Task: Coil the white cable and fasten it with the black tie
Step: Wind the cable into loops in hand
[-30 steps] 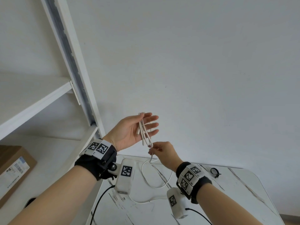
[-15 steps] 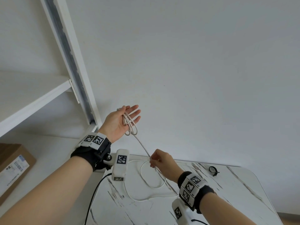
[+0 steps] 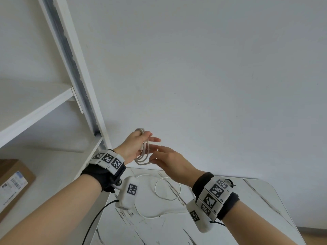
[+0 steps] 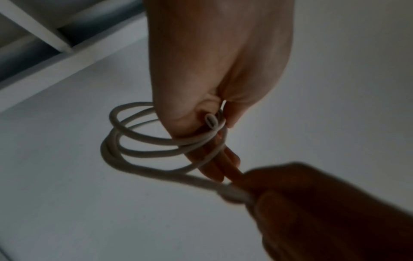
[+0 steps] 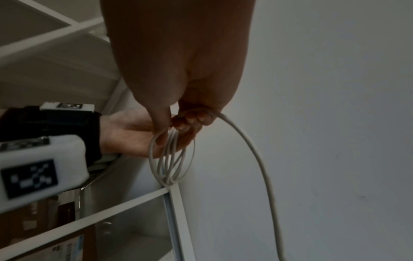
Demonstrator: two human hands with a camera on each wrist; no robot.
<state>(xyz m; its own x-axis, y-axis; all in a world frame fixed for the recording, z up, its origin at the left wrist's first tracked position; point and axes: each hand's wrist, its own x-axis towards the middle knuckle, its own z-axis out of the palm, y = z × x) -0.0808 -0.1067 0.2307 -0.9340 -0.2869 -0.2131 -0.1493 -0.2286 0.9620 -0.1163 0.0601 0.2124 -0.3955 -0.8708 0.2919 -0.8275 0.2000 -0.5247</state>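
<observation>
My left hand [image 3: 145, 138] is raised above the table and holds several loops of the white cable [image 3: 144, 156], with the thumb pinching them against the fingers. In the left wrist view the coil [image 4: 134, 141] hangs from that thumb beside a connector end [image 4: 211, 121]. My right hand [image 3: 153, 159] pinches the cable right at the coil. From its fingers [image 5: 192, 116] the cable [image 5: 263, 167] trails down. The loose remainder [image 3: 168, 190] lies curled on the table. The black tie [image 3: 230, 183] lies on the table just beyond my right wristband.
The white marble-patterned table [image 3: 256, 218] stands below my hands against a plain white wall. A white shelf unit [image 3: 79, 85] rises at the left, with a cardboard box [image 3: 14, 181] on a lower shelf. Black wires hang from the wrist cameras.
My right hand has risen from near the table up to the left hand, bringing the stretched cable with it. The coil in the left hand has gained a loop.
</observation>
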